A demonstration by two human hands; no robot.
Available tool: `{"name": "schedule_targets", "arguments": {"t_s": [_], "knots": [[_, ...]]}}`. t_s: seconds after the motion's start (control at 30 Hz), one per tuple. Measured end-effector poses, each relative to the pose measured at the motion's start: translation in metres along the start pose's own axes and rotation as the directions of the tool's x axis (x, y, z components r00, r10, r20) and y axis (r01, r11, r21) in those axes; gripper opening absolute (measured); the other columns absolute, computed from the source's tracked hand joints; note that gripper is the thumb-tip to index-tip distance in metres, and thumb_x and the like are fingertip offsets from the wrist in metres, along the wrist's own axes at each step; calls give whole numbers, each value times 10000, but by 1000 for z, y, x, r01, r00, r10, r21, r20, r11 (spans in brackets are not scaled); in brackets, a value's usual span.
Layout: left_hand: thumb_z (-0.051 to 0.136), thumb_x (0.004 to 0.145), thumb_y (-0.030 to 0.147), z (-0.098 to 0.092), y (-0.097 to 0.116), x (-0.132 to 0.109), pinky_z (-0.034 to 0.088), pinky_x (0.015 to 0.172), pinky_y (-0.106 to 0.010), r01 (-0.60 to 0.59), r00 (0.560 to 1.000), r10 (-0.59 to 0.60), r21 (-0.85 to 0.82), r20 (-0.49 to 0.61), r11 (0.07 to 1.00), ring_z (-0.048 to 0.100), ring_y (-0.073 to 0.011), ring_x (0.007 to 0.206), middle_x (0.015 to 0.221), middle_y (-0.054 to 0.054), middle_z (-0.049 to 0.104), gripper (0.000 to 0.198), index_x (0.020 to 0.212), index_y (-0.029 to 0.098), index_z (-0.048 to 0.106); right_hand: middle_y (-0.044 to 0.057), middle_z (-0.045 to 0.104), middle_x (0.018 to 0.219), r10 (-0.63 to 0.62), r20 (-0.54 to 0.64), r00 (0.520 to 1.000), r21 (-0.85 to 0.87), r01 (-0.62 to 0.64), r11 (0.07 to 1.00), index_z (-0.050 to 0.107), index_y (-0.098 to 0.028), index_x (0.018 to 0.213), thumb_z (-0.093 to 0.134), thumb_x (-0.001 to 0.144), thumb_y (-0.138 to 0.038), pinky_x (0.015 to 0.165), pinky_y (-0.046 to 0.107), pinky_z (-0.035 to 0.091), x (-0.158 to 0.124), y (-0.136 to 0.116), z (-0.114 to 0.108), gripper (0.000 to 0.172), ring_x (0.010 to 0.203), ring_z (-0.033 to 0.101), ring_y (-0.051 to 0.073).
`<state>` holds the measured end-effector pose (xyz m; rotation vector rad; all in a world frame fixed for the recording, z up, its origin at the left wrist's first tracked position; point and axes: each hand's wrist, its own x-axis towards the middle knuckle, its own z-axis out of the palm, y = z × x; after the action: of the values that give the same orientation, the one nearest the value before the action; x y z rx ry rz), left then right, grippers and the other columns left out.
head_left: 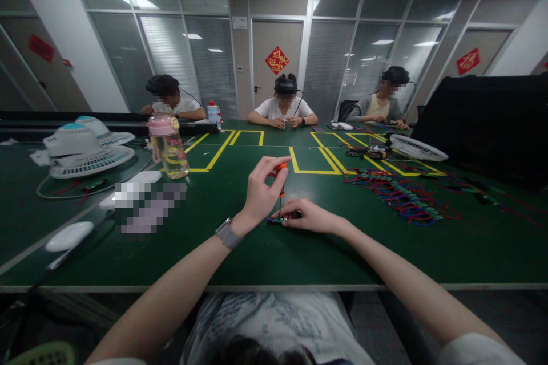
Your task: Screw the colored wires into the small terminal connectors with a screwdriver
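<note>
An upright screwdriver [281,189] with an orange and dark handle is gripped by my left hand [262,191], thumb and fingers closed around the handle. Its thin shaft points down at a small circuit board [274,220] lying on the green table. My right hand [309,215] rests low beside the board, its fingers closed on the board's right end and partly covering it. Whether the screwdriver tip sits in a screw is too small to tell. A grey watch band circles my left wrist.
To the right lies a row of wired circuit boards [398,197]. A pink-lidded bottle [171,151], white fans [89,154] and white devices stand on the left. Yellow tape [314,171] marks the table [240,262]. Several people sit across; a black screen [488,131] is at right.
</note>
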<state>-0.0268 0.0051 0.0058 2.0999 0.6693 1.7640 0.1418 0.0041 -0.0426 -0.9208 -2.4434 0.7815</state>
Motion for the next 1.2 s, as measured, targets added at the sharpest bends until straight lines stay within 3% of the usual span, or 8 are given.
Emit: {"name": "schedule_targets", "arguments": {"t_s": [0.17, 0.37, 0.53, 0.8, 1.0, 1.2], "knots": [[555, 903, 268, 0, 0, -1, 483, 721, -234, -11, 999, 13, 48, -33, 999, 565, -132, 862, 932, -35, 553, 180, 1020, 217, 682, 36, 583, 838, 1, -1, 1000, -6, -1, 1000, 706, -163, 1125, 622, 828, -179, 628, 231, 430, 0, 0, 0, 309, 687, 522, 120], [393, 974, 247, -1, -3, -1, 477, 884, -306, -1, 999, 2, -46, 34, 999, 604, -167, 1020, 1096, -64, 640, 307, 1164, 224, 634, 31, 586, 819, -9, 3, 1000, -1, 9, 1000, 707, -163, 1121, 630, 832, -207, 641, 236, 441, 0, 0, 0, 303, 689, 538, 122], [450, 954, 255, 0, -2, -2, 514, 800, -280, 39, 998, -33, -111, 50, 993, 647, -158, 930, 1050, -72, 673, 276, 1156, 204, 631, 25, 588, 820, -1, -6, 1000, 8, 1, 1000, 706, -181, 1121, 634, 833, -218, 629, 228, 440, 0, 1, 1, 299, 687, 534, 117], [592, 874, 250, -1, 4, -1, 484, 713, -250, -87, 996, 88, 52, -14, 995, 570, -136, 821, 884, -35, 574, 133, 949, 195, 687, 30, 590, 841, -3, 0, 1000, -5, 3, 1000, 702, -174, 1129, 627, 829, -190, 615, 221, 429, 0, 1, 0, 309, 676, 513, 110], [394, 968, 239, -2, 0, -3, 499, 848, -305, -65, 995, 68, -39, 70, 997, 612, -162, 985, 1090, -71, 633, 306, 1163, 219, 629, 21, 576, 801, -20, -6, 1000, -3, 20, 1000, 705, -187, 1125, 624, 842, -218, 627, 230, 436, 0, 1, 0, 296, 686, 518, 119], [485, 931, 216, 0, 1, -2, 526, 771, -265, -21, 998, 26, -90, 57, 996, 664, -134, 853, 1033, -60, 679, 246, 1122, 195, 638, 38, 613, 856, -10, -4, 1000, -19, 10, 1000, 702, -173, 1127, 629, 835, -201, 624, 233, 433, 0, 3, 1, 302, 687, 532, 120]]}}
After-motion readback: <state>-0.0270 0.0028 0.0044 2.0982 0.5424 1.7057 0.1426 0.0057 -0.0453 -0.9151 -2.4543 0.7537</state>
